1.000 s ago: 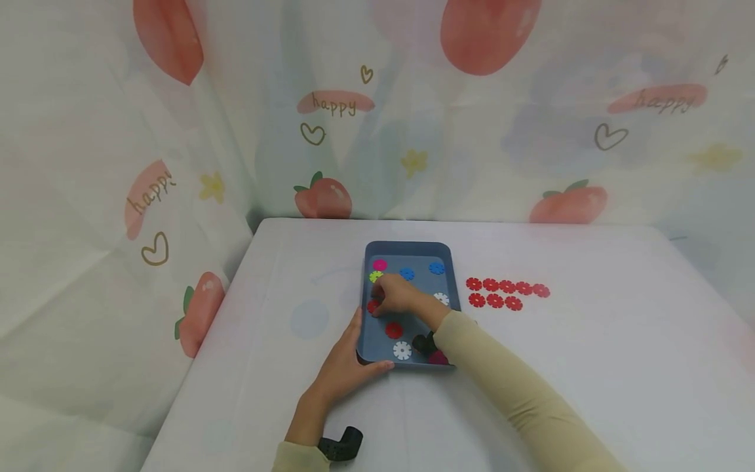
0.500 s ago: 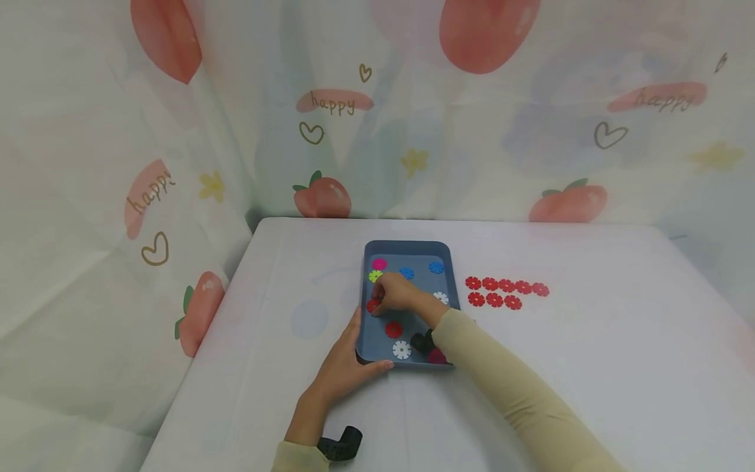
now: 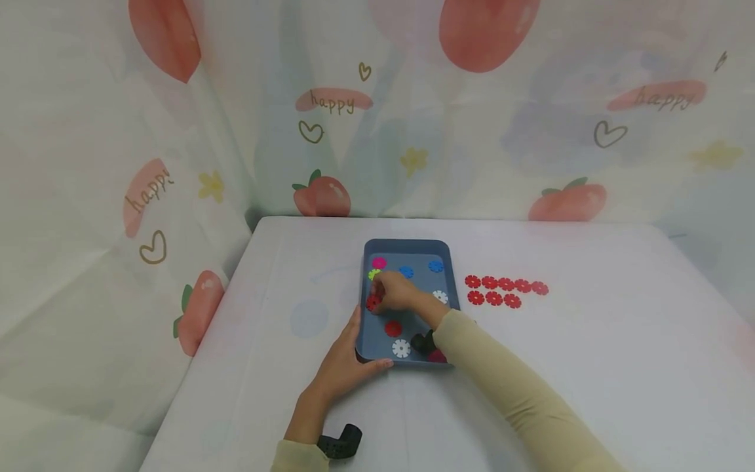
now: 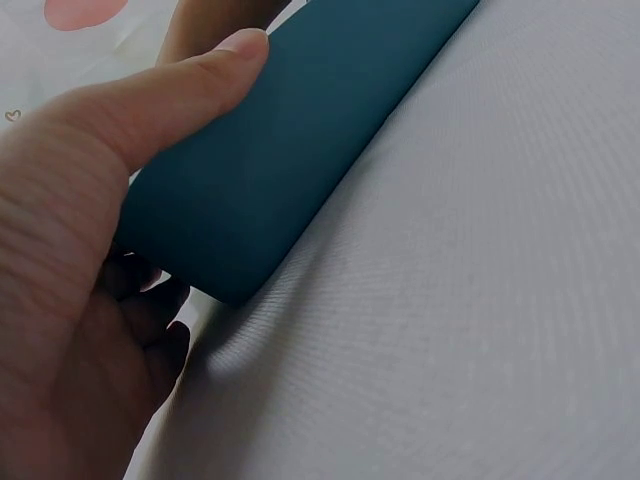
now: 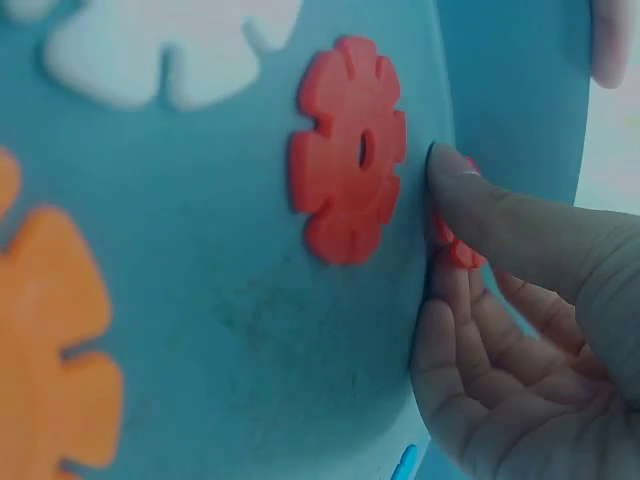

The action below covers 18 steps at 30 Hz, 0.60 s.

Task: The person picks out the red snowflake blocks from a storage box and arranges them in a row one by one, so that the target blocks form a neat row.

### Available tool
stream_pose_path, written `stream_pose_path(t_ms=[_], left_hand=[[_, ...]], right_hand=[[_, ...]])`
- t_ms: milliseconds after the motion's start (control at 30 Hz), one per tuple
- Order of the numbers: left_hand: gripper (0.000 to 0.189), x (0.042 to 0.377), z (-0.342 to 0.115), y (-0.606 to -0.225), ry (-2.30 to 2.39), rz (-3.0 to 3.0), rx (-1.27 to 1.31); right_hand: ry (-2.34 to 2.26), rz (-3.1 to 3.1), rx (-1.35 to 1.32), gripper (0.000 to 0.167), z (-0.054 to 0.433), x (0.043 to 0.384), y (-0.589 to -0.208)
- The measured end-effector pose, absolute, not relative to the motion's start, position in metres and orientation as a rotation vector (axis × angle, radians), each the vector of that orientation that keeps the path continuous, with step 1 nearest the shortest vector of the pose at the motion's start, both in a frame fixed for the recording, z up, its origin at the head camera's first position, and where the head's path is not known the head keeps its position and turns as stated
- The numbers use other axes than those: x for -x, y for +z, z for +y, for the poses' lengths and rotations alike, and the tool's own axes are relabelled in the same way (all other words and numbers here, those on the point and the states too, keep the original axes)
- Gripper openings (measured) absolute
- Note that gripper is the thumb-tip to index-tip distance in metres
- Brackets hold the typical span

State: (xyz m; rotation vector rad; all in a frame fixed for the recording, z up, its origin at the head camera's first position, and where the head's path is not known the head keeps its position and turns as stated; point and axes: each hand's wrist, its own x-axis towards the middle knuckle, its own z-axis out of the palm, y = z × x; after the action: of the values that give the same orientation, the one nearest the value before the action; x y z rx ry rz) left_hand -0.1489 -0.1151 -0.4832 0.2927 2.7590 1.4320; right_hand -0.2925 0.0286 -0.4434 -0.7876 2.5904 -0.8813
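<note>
A shallow blue-grey tray [image 3: 407, 246] holds several notched plastic discs. My left hand [image 3: 342, 370] grips its near left corner, the thumb [image 4: 215, 80] along the front wall and the fingers curled at the side. Over the tray's left part, my right hand [image 3: 396, 292] pinches a red disc [image 5: 466, 255] between thumb and fingertips, partly hidden by the thumb. A second red disc [image 3: 393, 328] and a white disc [image 3: 401, 348] lie flat nearer me. Beyond the right hand are a pink disc [image 3: 379, 263], a yellow-green disc [image 3: 374, 274] and a blue disc [image 3: 436, 266].
Right of the tray, several red discs [image 3: 506, 284] lie on the white table [image 3: 590, 367] in two rows. An orange disc [image 5: 45, 300] shows in the right wrist view. Printed cloth [image 3: 413, 131] hangs behind the table. The right forearm covers the tray's near right side.
The red disc at my right fingertips has tipped up a little from the tray floor. The left hand and the tray stay in place.
</note>
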Motion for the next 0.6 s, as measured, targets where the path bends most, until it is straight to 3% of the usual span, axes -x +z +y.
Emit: stream_pose_path(t_ms=[600], left_hand=[[0.108, 0.15, -0.115, -0.484, 1.436, 2.757, -0.281]], right_hand=[[-1.114, 2.445, 0.692, 0.015, 0.04, 0.299, -0.443]])
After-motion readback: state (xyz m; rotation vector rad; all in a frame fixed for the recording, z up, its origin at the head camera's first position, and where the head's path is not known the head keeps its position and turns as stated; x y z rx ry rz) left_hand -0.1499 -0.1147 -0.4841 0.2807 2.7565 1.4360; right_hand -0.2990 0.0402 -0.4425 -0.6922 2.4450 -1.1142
